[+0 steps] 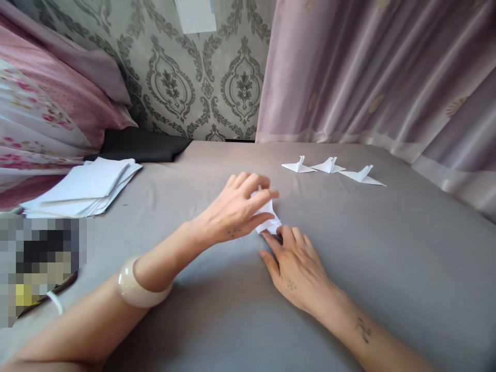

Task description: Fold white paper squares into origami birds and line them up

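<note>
A small piece of folded white paper [274, 227] lies on the grey cloth surface in front of me, partly hidden by my fingers. My left hand [236, 209] is over its left and upper side, with the thumb apart from the bent fingers. Whether those fingertips touch the paper I cannot tell. From the near side, my right hand [296, 261] rests low on the cloth with fingers spread, its index fingertip on the paper's lower edge. Three folded white paper birds [330, 166] stand in a row farther back on the right.
A stack of white paper sheets [83, 183] lies at the left, near a folded black cloth [145, 146]. A blurred-out object [42, 268] sits at the left edge. Behind the grey cloth surface [387, 258] hang mauve curtains [329, 72] and patterned wallpaper [205, 77].
</note>
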Demonstrator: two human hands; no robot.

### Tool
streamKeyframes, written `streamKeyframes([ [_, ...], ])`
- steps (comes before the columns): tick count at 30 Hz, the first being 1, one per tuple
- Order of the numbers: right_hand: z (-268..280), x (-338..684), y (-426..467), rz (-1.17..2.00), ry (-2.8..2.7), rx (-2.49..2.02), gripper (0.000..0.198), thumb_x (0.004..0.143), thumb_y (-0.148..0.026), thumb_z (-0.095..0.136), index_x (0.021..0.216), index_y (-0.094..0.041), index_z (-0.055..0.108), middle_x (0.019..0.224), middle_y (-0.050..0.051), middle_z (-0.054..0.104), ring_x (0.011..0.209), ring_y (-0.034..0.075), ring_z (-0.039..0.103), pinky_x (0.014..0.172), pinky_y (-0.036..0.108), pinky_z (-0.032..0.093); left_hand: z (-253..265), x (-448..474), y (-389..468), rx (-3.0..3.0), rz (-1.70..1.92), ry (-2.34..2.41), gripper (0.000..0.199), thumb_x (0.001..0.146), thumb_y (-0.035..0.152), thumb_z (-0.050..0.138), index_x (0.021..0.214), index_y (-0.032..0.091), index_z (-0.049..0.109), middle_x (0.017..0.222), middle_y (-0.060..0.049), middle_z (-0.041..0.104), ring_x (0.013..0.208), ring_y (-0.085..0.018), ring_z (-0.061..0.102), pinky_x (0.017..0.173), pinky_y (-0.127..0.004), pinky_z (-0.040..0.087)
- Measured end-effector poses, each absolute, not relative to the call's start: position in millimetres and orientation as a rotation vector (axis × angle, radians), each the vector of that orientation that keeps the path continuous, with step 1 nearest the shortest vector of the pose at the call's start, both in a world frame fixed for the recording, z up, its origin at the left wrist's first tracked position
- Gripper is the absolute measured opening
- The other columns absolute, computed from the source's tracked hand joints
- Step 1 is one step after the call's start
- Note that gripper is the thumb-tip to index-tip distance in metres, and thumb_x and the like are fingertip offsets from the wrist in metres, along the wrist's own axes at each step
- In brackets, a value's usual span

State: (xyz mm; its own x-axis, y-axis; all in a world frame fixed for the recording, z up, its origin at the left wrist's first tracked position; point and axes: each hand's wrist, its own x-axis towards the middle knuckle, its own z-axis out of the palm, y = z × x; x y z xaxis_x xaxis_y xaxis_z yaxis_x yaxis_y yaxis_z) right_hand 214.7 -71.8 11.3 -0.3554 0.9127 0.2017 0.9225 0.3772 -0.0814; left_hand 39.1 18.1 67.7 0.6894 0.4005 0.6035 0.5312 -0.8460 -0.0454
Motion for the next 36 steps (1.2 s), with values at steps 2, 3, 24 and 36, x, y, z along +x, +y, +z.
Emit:
streamKeyframes([
  [2, 11, 215, -72, -0.062, -2.416, -1.629, 0.044, 0.097, -0.038, 0.040, 0.134, -0.020, 0.054, 0.102, 0.013, 0.056, 0.090, 0.025, 0.049, 0.077, 0.039, 0.040, 70, 29, 8, -2.688, -1.034, -0.879, 0.026, 0.092, 0.036, 0.053, 0.084, 0.014, 0.063, 0.081, -0.008, 0.061, 0.072, -0.016, 0.053, 0.069, -0.030, 0.044],
  [3, 11, 215, -72, -0.053, -2.410, -1.627, 0.044, 0.097, -0.038, 0.040, 0.135, -0.020, 0.053, 0.103, 0.013, 0.056, 0.092, 0.026, 0.049, 0.077, 0.039, 0.040, 69, 23, 3, -2.723, -1.044, -0.979, 0.031, 0.094, 0.034, 0.050, 0.072, 0.015, 0.060, 0.067, -0.003, 0.057, 0.061, -0.013, 0.050, 0.061, -0.026, 0.042],
  [24, 13, 227, -75, 0.094, -2.423, -1.608, 0.042, 0.098, -0.036, 0.036, 0.133, -0.022, 0.055, 0.103, 0.012, 0.055, 0.092, 0.025, 0.049, 0.084, 0.042, 0.045, 11, 27, 2, -3.228, -0.749, -1.184, 0.025, 0.097, 0.021, 0.045, 0.105, 0.016, 0.067, 0.109, -0.009, 0.067, 0.104, -0.018, 0.060, 0.094, -0.032, 0.048],
  [36, 14, 234, -69, 0.123, -2.481, -1.668, 0.044, 0.098, -0.036, 0.036, 0.139, -0.031, 0.049, 0.117, 0.011, 0.058, 0.100, 0.025, 0.054, 0.087, 0.045, 0.050, 12, 24, 10, -3.409, -0.904, -1.206, 0.033, 0.088, 0.003, 0.040, 0.102, 0.017, 0.067, 0.107, -0.007, 0.066, 0.097, -0.015, 0.063, 0.087, -0.027, 0.049],
])
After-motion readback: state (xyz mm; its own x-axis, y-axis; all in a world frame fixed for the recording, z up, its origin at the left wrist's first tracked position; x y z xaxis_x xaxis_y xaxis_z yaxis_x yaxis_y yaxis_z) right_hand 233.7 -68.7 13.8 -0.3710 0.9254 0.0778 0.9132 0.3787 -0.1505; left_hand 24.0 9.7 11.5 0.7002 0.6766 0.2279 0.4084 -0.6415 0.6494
